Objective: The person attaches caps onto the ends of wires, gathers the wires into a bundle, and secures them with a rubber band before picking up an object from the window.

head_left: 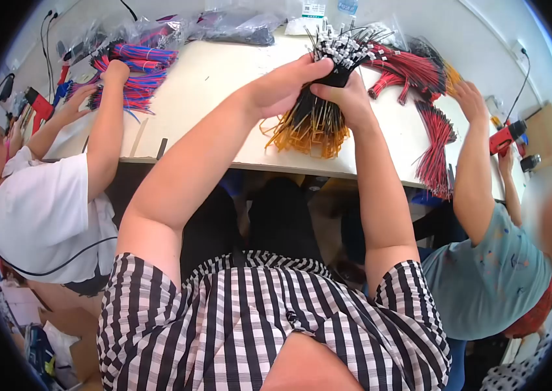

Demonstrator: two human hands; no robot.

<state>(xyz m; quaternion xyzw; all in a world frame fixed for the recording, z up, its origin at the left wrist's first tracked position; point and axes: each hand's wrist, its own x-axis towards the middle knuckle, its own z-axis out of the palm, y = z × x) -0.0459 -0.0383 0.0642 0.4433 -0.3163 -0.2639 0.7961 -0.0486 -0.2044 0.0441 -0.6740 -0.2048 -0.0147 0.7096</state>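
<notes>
Both of my hands grip one thick bundle of wires (311,117) just above the near edge of the white table (224,85). White connectors crowd its upper end, black wire runs through the middle, and yellow-orange ends fan out below. My left hand (292,81) wraps the bundle from the left, thumb across the front. On the other side my right hand (347,98) closes round it, its thumb close to the left one. A dark band or wrap shows between the thumbs; I cannot tell which. The fingers behind the bundle are hidden.
Red-black wire bundles (412,68) lie to the right, another (435,140) nearer the edge. Blue-red bundles (142,65) lie left, under a co-worker's hand (116,72). A second co-worker's hand (470,101) is at right. Red heat guns (507,137) and plastic bags (233,26) stand around.
</notes>
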